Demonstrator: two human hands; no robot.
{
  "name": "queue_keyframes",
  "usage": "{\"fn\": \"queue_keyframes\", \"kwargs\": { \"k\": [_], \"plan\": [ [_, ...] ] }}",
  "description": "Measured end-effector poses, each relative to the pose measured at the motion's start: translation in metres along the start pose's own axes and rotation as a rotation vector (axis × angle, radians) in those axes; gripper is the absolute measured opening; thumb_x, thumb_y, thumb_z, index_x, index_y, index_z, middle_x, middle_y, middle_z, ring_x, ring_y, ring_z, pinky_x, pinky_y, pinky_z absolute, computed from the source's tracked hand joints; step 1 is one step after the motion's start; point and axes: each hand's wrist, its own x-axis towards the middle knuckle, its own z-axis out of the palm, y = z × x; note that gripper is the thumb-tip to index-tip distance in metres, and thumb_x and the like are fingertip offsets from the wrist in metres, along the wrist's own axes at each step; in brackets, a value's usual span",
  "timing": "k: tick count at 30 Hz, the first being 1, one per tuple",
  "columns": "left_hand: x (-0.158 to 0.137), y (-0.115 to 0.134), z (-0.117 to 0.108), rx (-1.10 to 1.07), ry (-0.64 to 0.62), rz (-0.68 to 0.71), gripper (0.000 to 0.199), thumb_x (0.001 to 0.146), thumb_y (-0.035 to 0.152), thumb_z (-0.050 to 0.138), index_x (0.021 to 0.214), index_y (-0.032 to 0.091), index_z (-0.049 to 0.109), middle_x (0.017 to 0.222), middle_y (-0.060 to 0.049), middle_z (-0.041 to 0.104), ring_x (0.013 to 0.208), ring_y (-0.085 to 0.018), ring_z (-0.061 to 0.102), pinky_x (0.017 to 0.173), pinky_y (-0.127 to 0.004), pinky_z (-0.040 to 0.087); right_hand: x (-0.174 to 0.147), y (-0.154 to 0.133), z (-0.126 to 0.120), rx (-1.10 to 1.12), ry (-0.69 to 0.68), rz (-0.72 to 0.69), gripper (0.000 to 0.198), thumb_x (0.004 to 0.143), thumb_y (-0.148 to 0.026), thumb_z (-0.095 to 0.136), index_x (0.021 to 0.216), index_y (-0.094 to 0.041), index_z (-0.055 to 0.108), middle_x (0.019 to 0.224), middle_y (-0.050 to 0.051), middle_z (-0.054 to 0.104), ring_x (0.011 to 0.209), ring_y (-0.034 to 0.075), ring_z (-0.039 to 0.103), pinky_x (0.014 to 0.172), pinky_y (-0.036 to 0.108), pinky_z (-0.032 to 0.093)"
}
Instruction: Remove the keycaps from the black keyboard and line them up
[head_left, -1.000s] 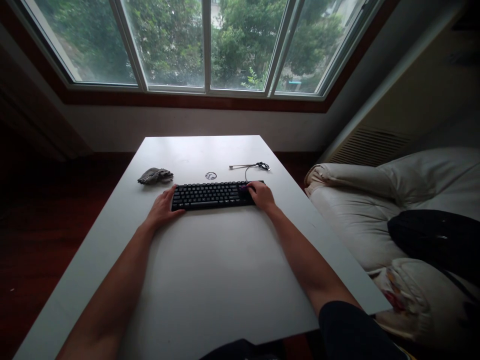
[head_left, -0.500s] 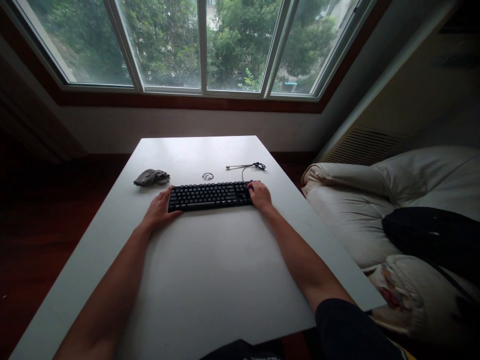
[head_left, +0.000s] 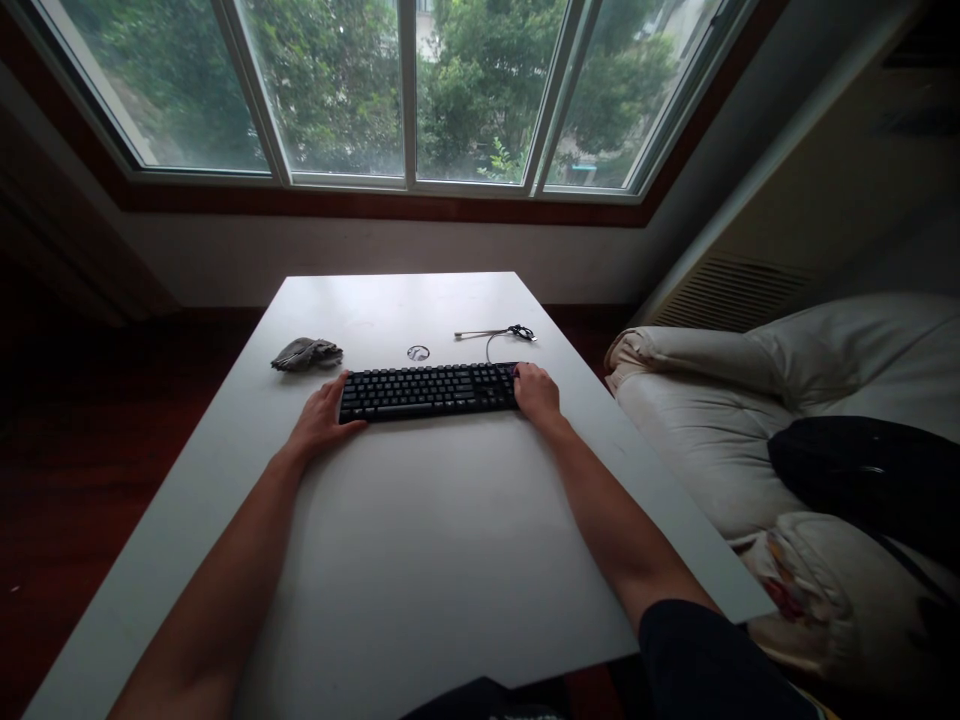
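A black keyboard [head_left: 429,391] lies across the middle of a white table [head_left: 420,540]. My left hand [head_left: 321,420] grips its left end, thumb on the front edge. At the right end my right hand [head_left: 537,393] wraps around the keyboard's edge. A thin cable [head_left: 491,335] runs from behind the keyboard's right side toward the far part of the table.
A crumpled grey cloth [head_left: 306,353] lies at the left behind the keyboard. A small round ring [head_left: 418,352] sits just behind the keys. A white cushioned sofa [head_left: 757,400] with a black bag [head_left: 870,475] stands close to the table's right edge. Windows fill the far wall.
My right hand has slid from on top of the rightmost keys out to the keyboard's right end. The left hand stays at the left end.
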Motion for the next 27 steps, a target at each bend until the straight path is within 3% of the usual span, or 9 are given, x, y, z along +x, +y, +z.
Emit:
{"fn": "queue_keyframes", "kwargs": {
  "k": [4,7,11,14,16,19,22,27],
  "plan": [
    [0.000,0.000,0.000,-0.003,-0.012,-0.006,0.106,0.079,0.059,0.074,0.164,0.030,0.018,0.154,-0.013,0.044,0.135,-0.038,0.049,0.113,-0.054,0.041,-0.005,-0.018,-0.002,0.110,-0.163,-0.157,0.017,0.098,-0.022,0.053,0.109,-0.020,0.066,0.111,0.009,0.071,0.098,0.022,0.064,0.082,0.030,0.045],
    [0.000,0.000,0.000,-0.008,-0.017,-0.002,0.105,0.079,0.058,0.074,0.164,0.030,0.019,0.154,-0.012,0.043,0.135,-0.037,0.049,0.114,-0.054,0.040,0.001,-0.012,-0.016,0.229,-0.282,-0.253,0.016,0.098,-0.027,0.055,0.107,-0.023,0.067,0.102,0.004,0.073,0.091,0.018,0.066,0.078,0.026,0.045],
    [0.000,-0.001,0.000,-0.006,-0.009,0.004,0.106,0.078,0.058,0.074,0.164,0.029,0.019,0.153,-0.013,0.044,0.136,-0.038,0.048,0.115,-0.054,0.039,0.008,0.013,-0.036,0.063,-0.151,-0.057,0.020,0.098,-0.028,0.052,0.110,-0.022,0.066,0.105,0.009,0.073,0.095,0.023,0.067,0.080,0.030,0.045],
    [0.000,-0.001,0.000,0.004,0.001,0.015,0.106,0.078,0.058,0.074,0.164,0.030,0.018,0.154,-0.013,0.043,0.138,-0.038,0.046,0.116,-0.054,0.037,0.005,0.020,-0.037,-0.122,-0.252,0.081,0.021,0.097,-0.026,0.051,0.111,-0.020,0.066,0.106,0.014,0.073,0.098,0.028,0.067,0.080,0.034,0.046],
    [0.000,0.000,0.000,0.009,0.004,0.019,0.104,0.079,0.058,0.074,0.163,0.030,0.019,0.154,-0.012,0.043,0.138,-0.038,0.046,0.117,-0.054,0.036,-0.002,0.010,-0.031,-0.169,-0.289,0.099,0.024,0.098,-0.023,0.048,0.117,-0.019,0.063,0.107,0.016,0.072,0.099,0.029,0.068,0.081,0.035,0.046],
    [0.000,0.000,-0.002,0.005,-0.003,0.016,0.105,0.079,0.058,0.074,0.163,0.030,0.019,0.153,-0.012,0.043,0.138,-0.038,0.046,0.117,-0.054,0.037,-0.014,-0.019,-0.020,-0.128,-0.278,0.022,0.026,0.098,-0.021,0.048,0.121,-0.019,0.060,0.108,0.016,0.072,0.099,0.028,0.068,0.082,0.034,0.046],
    [0.000,-0.001,-0.002,-0.010,-0.008,0.001,0.108,0.078,0.058,0.075,0.164,0.031,0.016,0.153,-0.012,0.043,0.138,-0.038,0.046,0.116,-0.054,0.037,-0.024,-0.044,-0.014,-0.010,-0.259,-0.104,0.019,0.097,-0.021,0.052,0.113,-0.021,0.062,0.108,0.011,0.073,0.097,0.024,0.068,0.080,0.030,0.045],
    [-0.001,-0.001,-0.004,-0.030,-0.007,-0.003,0.110,0.077,0.055,0.076,0.164,0.031,0.014,0.153,-0.012,0.043,0.138,-0.038,0.046,0.116,-0.054,0.038,-0.031,-0.059,-0.013,0.307,-0.348,-0.317,0.013,0.094,-0.024,0.058,0.103,-0.024,0.067,0.095,0.001,0.074,0.086,0.017,0.067,0.074,0.024,0.044]
  ]
}}
